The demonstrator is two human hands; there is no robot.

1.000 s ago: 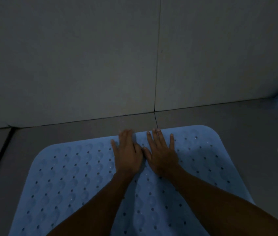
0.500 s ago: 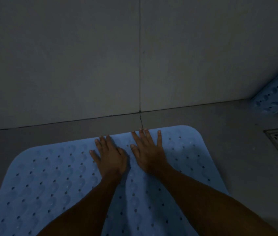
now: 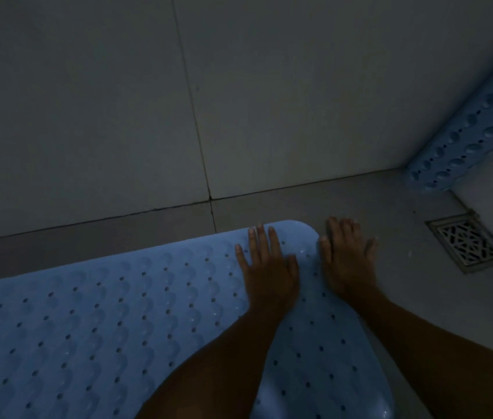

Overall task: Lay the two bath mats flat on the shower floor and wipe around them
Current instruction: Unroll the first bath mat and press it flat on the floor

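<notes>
I see the floor (image 3: 299,204) bearing the blue mat (image 3: 103,322), flat, near the wall (image 3: 88,101). A second mat (image 3: 478,128) leans at the right corner. My left hand (image 3: 266,270) presses flat on the mat's far corner, fingers straight; my right hand (image 3: 348,261) lies spread across its edge. Drain (image 3: 466,240) sits right

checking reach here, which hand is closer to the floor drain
Right. The right hand lies flat at the mat's right edge, a short gap from the drain; the left hand presses the mat farther away.
</notes>
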